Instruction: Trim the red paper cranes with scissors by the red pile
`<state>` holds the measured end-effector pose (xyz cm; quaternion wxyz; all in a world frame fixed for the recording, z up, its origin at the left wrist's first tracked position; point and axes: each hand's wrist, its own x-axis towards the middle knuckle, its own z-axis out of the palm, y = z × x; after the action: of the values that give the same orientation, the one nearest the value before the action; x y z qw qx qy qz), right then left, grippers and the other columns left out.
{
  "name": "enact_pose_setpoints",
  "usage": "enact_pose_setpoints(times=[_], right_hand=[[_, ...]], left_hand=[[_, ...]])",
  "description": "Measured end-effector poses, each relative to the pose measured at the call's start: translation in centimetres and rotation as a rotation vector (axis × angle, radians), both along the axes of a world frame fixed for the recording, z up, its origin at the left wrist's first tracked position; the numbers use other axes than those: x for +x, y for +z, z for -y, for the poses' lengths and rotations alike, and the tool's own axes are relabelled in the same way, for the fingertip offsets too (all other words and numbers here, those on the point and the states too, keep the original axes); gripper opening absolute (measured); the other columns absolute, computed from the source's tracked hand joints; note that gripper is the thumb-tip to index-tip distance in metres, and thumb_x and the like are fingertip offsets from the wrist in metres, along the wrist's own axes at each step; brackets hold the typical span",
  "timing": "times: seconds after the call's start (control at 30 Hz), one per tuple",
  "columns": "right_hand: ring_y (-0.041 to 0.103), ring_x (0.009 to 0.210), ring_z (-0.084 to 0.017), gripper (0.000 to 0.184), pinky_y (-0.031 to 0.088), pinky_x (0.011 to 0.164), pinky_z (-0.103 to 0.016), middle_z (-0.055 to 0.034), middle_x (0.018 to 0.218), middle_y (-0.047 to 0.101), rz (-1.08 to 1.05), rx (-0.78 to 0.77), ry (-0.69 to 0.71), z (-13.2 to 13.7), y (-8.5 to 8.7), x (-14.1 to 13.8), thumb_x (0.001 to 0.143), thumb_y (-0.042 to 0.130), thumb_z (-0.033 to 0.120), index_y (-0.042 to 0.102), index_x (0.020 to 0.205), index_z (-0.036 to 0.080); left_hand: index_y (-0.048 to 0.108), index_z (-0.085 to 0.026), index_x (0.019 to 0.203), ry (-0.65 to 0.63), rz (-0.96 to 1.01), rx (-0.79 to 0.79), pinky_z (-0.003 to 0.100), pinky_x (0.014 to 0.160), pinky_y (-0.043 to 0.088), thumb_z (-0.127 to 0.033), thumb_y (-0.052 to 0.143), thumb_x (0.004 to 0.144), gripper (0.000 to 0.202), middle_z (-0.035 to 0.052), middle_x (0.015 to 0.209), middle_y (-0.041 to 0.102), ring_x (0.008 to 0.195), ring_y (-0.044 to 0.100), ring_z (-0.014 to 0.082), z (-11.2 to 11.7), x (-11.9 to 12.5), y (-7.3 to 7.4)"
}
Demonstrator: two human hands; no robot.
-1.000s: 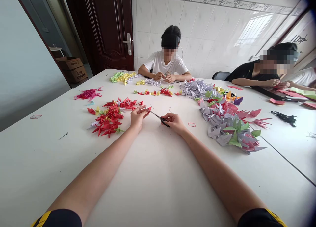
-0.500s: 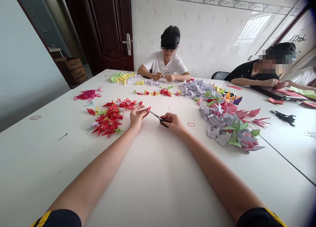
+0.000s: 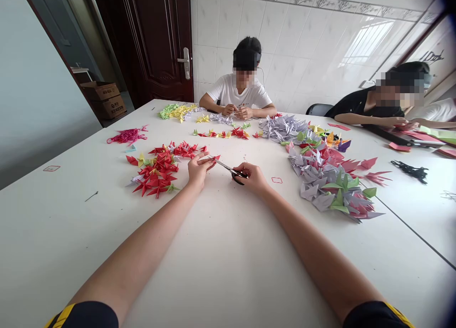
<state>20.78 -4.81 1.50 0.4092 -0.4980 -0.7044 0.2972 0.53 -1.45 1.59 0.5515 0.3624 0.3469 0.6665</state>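
Between the thumb and fingers of my left hand [image 3: 198, 170] is a red origami crane [image 3: 216, 158], partly hidden by the fingers. My right hand [image 3: 251, 177] is closed around the black handles of a pair of scissors [image 3: 226, 167]. The blades point left and reach the crane at my left fingertips. Whether they touch the paper I cannot tell. Just left of my left hand lies a heap of red folded cranes [image 3: 161, 168] with a few yellow, green and pale ones among them.
A large heap of grey, pink and green cranes [image 3: 327, 176] covers the table's right side. Pink string [image 3: 127, 135] lies at the left, black cord [image 3: 409, 170] at the far right. Across the white table [image 3: 199, 266] sits a person in white [image 3: 238, 92]; another in black [image 3: 351, 104] sits right.
My hands and the scissors stay nearly in place. The red crane's tip shows slightly farther right from my left fingers. The view has shifted very slightly.
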Motion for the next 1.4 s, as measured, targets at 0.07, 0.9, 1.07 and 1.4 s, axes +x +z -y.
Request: enact_pose_setpoints(times=[0.07,0.9,1.07,1.4], right_hand=[[0.057,0.066,-0.016,0.022,0.043,0.061,-0.028,-0.0042,0.081,0.071,0.02,0.034,-0.007,0.05,0.02,-0.11,0.069,0.067,0.031,0.068,0.088,0.019],[0.064,0.07,-0.018,0.023,0.048,0.064,-0.029,-0.0041,0.079,0.072,-0.051,-0.028,0.03,-0.36,-0.74,-0.34,0.07,0.066,0.029,0.067,0.091,0.02],[0.062,0.067,-0.017,0.023,0.045,0.062,-0.029,-0.0038,0.077,0.071,-0.012,0.003,-0.005,-0.1,-0.46,-0.45,0.07,0.067,0.03,0.067,0.09,0.019],[0.058,0.064,-0.016,0.023,0.043,0.06,-0.028,-0.0031,0.075,0.07,-0.015,-0.002,-0.011,0.26,-0.09,-0.78,0.07,0.066,0.032,0.065,0.089,0.02]], left_hand=[[0.063,-0.011,0.102,-0.001,-0.007,0.003,0.04,0.092,0.053,-0.01,0.075,0.057,0.046,0.0056,0.076,0.072,0.077,0.07,0.0172,-0.01,-0.02,0.01],[0.064,-0.011,0.102,-0.013,0.027,-0.018,0.042,0.096,0.052,-0.009,0.076,0.057,0.047,0.0056,0.075,0.072,0.077,0.07,0.0164,0.0,-0.11,0.11],[0.064,-0.011,0.103,-0.015,0.018,-0.018,0.042,0.095,0.052,-0.009,0.076,0.055,0.05,0.0051,0.073,0.072,0.075,0.07,0.0162,-0.04,-0.12,0.05],[0.063,-0.011,0.109,-0.046,-0.029,0.014,0.043,0.095,0.052,-0.012,0.078,0.055,0.055,0.0049,0.073,0.072,0.075,0.07,0.0167,-0.13,-0.22,-0.35]])
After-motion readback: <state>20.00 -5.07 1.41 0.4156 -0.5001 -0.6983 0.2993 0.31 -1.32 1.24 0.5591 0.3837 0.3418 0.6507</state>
